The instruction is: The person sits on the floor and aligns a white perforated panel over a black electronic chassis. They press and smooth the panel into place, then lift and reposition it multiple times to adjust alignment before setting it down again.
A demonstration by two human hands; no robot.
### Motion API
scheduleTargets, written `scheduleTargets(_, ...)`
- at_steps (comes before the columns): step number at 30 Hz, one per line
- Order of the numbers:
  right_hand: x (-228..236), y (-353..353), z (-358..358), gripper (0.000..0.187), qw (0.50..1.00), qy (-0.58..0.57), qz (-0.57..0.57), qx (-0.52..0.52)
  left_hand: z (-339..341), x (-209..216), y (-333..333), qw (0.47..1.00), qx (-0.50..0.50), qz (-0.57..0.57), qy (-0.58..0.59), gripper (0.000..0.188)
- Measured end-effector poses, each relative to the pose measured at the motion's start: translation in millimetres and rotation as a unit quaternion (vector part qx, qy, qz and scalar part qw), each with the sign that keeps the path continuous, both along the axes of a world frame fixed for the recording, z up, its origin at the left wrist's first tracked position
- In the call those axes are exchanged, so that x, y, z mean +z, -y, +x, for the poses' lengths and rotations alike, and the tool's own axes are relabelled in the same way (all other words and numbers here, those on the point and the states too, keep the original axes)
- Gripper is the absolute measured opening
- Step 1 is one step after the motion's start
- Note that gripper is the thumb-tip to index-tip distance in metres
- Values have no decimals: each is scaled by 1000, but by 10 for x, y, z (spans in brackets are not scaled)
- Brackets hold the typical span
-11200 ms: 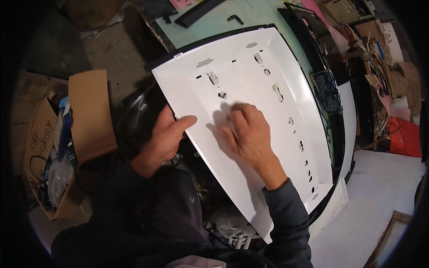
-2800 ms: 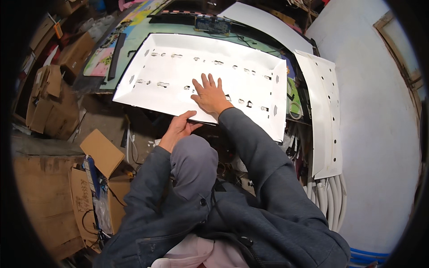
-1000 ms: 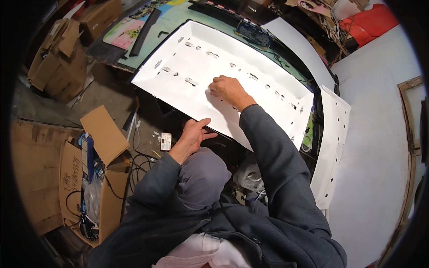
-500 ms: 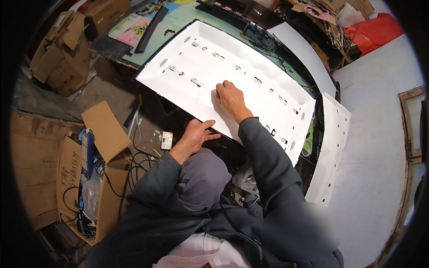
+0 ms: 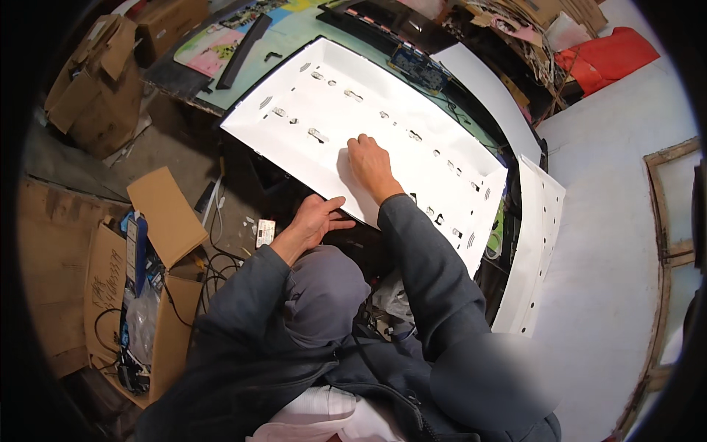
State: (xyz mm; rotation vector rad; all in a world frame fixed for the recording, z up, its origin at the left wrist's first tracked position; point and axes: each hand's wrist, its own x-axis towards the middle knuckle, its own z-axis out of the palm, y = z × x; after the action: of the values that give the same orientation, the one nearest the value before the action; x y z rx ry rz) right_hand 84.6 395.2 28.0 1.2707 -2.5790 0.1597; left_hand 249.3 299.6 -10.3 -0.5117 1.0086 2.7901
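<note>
My dark sleeves (image 5: 434, 272) reach forward, side by side. My left hand (image 5: 313, 221) grasps the near edge of the white panel (image 5: 416, 169), thumb over the rim and fingers outside it. My right hand (image 5: 373, 168) is over the inner face, a little beyond the left, its fingers curled in and their shadow falling just to the left; I cannot tell whether anything is pinched between them. Two rows of slots and small clear fittings run along the panel, which lies slanted in front of me, hollow side up, over the near side of the green table (image 5: 254, 74).

To my left stands an open box (image 5: 177, 317) with a clear bag (image 5: 142, 320) in it, and cables (image 5: 217, 269) beside it. To my right is a second white panel (image 5: 526, 250) with dark holes. Farther off, a black bar (image 5: 243, 51) lies on the table, a circuit board (image 5: 417, 68) sits just past the panel's far edge, and beyond is a red sheet (image 5: 607, 60).
</note>
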Motion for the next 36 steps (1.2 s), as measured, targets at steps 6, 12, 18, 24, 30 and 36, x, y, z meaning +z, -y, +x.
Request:
scheduleTargets(6,-118,-5,51,10,997,33,-63,-2,184,232,245,964,-188,-186,37,40)
scheduleTargets(12,-113,-129,-28,9,988,91,-122,8,-342,466,625,684,39,-707,-174,22)
scheduleTargets(18,-171,-99,-132,14,992,97,-80,15,-970,341,694,635,-11,-763,-124,20)
scheduleTargets(24,-201,-114,-183,12,987,116,-104,37,-1149,237,541,680,1,-728,-83,15)
scheduleTargets(30,-175,-185,-263,16,971,182,-136,79,-1235,244,508,712,-6,-700,-45,12)
scheduleTargets(36,-190,-219,-261,15,957,225,-170,75,-1270,267,535,758,-21,-652,-22,13)
